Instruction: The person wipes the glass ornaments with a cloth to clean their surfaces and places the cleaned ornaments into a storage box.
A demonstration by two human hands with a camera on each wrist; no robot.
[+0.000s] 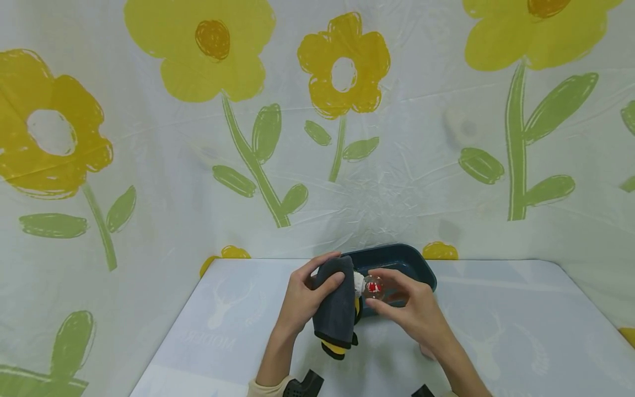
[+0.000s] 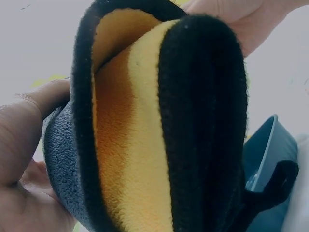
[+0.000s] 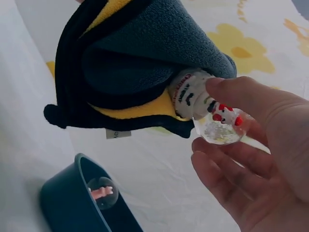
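Right wrist | 2 globes (image 3: 217, 132) (image 3: 103, 198), fingers (image 3: 239, 94) pinching 1 | head | left fingers (image 1: 331, 284) hold 1 cloth (image 1: 334, 311)

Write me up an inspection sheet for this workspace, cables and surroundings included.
Surface: pale printed tabletop.
Job's things: grey-and-yellow cloth; snow globe, its white base against the cloth; dark blue tub holding a clear ball with a pink figure.
Clutter: pinkish thing by the right forearm, too hidden to identify.
Hands: left hand grips the cloth; right hand pinches the globe.
Cables: nothing seen.
Surroundings: flower-patterned sheeting.
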